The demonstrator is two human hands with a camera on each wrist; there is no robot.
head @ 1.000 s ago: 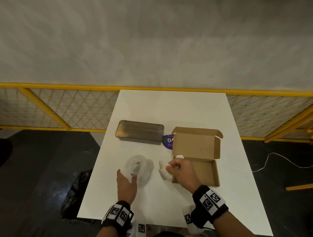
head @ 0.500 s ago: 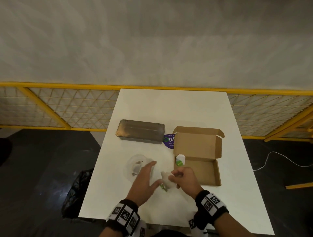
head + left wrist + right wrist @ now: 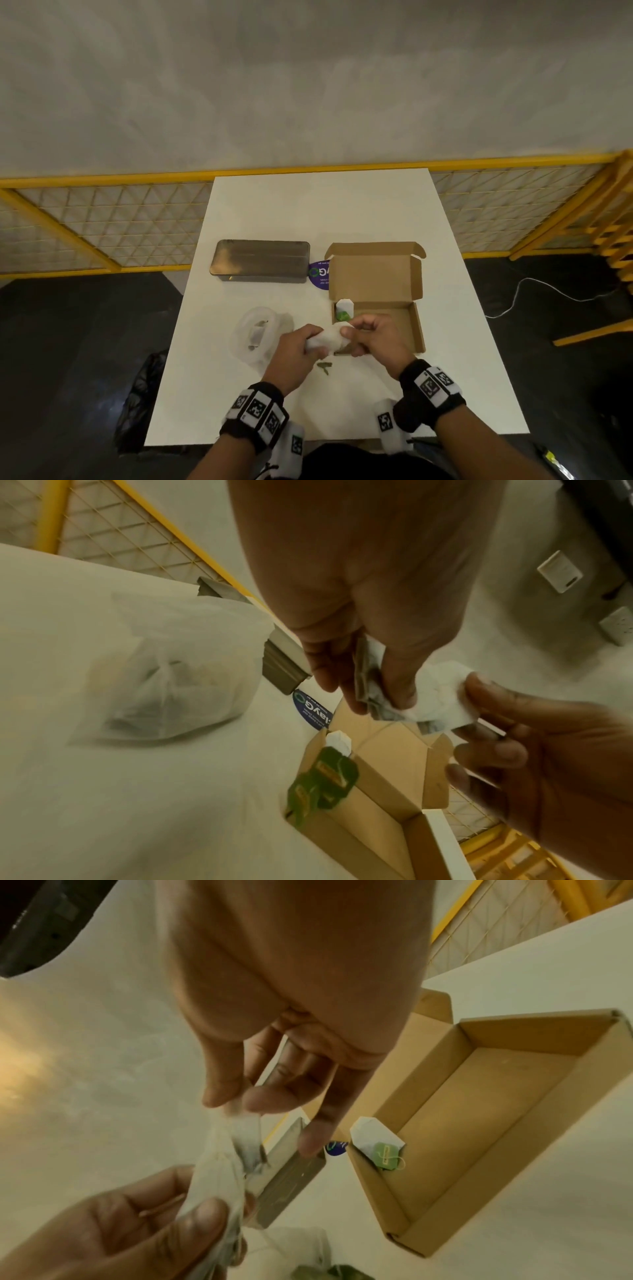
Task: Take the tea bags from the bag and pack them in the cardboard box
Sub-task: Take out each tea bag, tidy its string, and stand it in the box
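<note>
Left hand (image 3: 297, 353) and right hand (image 3: 373, 337) both pinch the same white tea bag (image 3: 329, 338), held in the air between them, just off the near-left corner of the cardboard box (image 3: 404, 329). Left thumb and fingers (image 3: 399, 693) are curled on one end; right thumb and fingertips (image 3: 219, 1093) are closed on the other end, remaining right fingers loosely spread. The bag's paper looks crumpled; its string runs down to green tags (image 3: 324, 367) lying on the table (image 3: 455, 359) below the hands.

Box is open, lid flap upright at the far side. One tea bag with a green tag (image 3: 377, 1141) already leans in the box's far-left corner.

Clear plastic bag (image 3: 257, 334) lies on the table just left of the left hand, dark contents inside, count unclear.

Farther back: metal tin (image 3: 261, 261), closed, left of the box; a purple round sticker (image 3: 320, 276) sits between tin and box. Yellow mesh fence (image 3: 102, 226) behind the table.
</note>
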